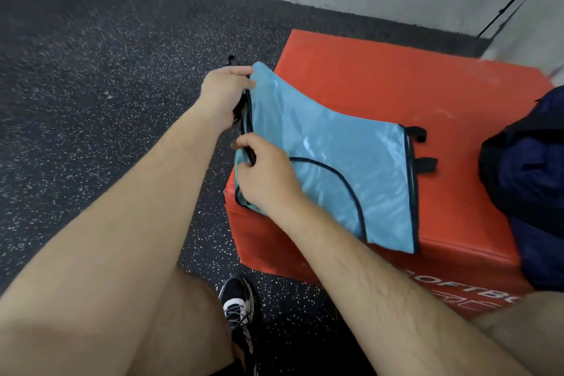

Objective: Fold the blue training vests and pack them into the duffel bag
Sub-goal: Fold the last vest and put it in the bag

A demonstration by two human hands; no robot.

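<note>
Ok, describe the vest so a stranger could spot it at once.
Find the orange-red padded box on the speckled floor. The vest lies across its left part, reaching past the edge. It is light blue with black trim, unlike the navy bag at right.

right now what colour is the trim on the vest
Dark navy or black trim on the light blue vest, in the head view.
</note>
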